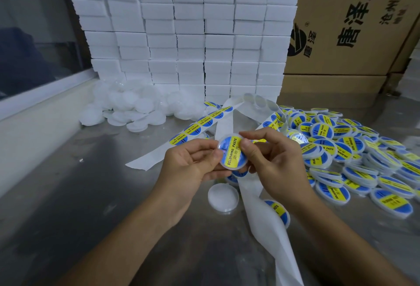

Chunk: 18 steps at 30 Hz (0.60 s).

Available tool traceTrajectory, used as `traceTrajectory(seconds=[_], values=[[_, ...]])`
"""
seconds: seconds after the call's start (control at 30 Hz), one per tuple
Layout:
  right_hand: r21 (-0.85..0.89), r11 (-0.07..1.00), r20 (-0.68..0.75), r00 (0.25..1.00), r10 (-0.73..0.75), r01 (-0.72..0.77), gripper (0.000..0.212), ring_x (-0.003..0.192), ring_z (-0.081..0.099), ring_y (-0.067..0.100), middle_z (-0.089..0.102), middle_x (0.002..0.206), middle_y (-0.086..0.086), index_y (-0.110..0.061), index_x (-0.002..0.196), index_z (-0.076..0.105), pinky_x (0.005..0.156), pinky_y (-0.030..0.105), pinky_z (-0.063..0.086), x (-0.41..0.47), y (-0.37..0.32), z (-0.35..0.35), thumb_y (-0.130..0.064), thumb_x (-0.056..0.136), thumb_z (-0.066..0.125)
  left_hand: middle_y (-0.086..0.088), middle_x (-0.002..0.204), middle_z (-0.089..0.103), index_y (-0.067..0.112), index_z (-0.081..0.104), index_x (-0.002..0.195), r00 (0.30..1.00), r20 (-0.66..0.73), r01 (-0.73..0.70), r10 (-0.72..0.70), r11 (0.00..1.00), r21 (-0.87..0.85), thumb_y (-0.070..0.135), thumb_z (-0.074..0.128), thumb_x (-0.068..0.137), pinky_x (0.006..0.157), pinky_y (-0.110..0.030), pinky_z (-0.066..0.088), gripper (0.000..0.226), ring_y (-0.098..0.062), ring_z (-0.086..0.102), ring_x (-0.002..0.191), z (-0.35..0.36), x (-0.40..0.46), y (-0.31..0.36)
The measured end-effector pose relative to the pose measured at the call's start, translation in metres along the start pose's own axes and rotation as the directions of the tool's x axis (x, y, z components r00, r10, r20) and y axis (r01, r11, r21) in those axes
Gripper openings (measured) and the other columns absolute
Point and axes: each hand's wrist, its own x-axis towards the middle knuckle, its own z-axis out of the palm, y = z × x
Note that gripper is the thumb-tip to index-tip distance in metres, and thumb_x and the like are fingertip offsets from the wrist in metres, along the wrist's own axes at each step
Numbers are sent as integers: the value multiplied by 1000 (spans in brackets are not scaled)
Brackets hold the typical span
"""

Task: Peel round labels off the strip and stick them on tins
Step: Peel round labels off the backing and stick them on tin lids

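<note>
A: What has each grip got hold of?

B: Both are on one tin (231, 152), held up above the worktop (91, 194). The left hand (191, 163) curls round its left edge, thumb on the face. The right hand (272, 156) pinches the right edge, thumb pressing on the round label (229, 149), blue with a yellow band, which lies on the tin's top.

A: And the strip?

B: The strip (200, 124) runs up and away from the grip to the left with labels on it, loops behind the hands, and its bare backing (268, 229) trails down below the right wrist.

A: Other tins?

B: A plain white tin (223, 197) lies on the worktop just below the grip. Labelled tins (354, 160) are heaped to its right. Unlabelled white ones (134, 108) are piled far up to its left, before stacked white boxes (181, 31); a cardboard carton (352, 24) stands up to the right.
</note>
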Motion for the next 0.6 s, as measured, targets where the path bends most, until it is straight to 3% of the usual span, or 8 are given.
traceTrajectory(seconds=[0.13, 0.23, 0.37, 0.47, 0.6], values=[[-166, 986, -3, 1000, -24, 23, 20, 62, 67, 14, 71, 81, 0, -24, 99, 69, 56, 32, 55, -1, 2, 0, -16, 83, 77, -10, 82, 76, 14, 76, 82, 998, -55, -12, 14, 1000, 25, 13, 65, 79, 58, -24, 56, 11, -19, 72, 69, -1, 2, 0], [-135, 990, 78, 997, -19, 30, 29, 58, 63, 17, 68, 77, 0, -31, 103, 70, 53, 35, 55, -3, 2, 4, -12, 82, 78, -6, 79, 76, 21, 79, 74, 995, -97, -18, 25, 997, 72, 29, 66, 74, 58, -23, 54, 16, -16, 68, 67, -2, 3, 1], [40, 996, -12, 997, 76, -75, 13, 54, 66, 23, 73, 73, 14, -1, 98, 71, 53, 32, 58, 0, 4, 2, -7, 87, 70, -9, 86, 76, 9, 73, 91, 998, -67, 9, -9, 1000, 0, 25, 69, 70, 60, -24, 55, 26, -17, 71, 72, 0, 2, -1], [99, 989, -31, 993, 112, -109, 15, 54, 64, 29, 70, 71, 24, 6, 98, 69, 54, 37, 59, 2, 2, 0, -5, 89, 67, -11, 88, 76, 6, 68, 98, 999, -47, 8, -9, 1000, -12, 13, 71, 67, 63, -25, 57, 32, -20, 73, 75, 0, 2, -2], [134, 978, 8, 987, 163, -162, 18, 55, 65, 25, 70, 73, 26, 10, 106, 67, 55, 30, 59, 4, 2, -4, 0, 92, 61, -14, 86, 76, 3, 67, 94, 998, -63, 1, -3, 1000, -30, 11, 72, 65, 62, -26, 58, 31, -21, 73, 72, -2, 2, -2]])
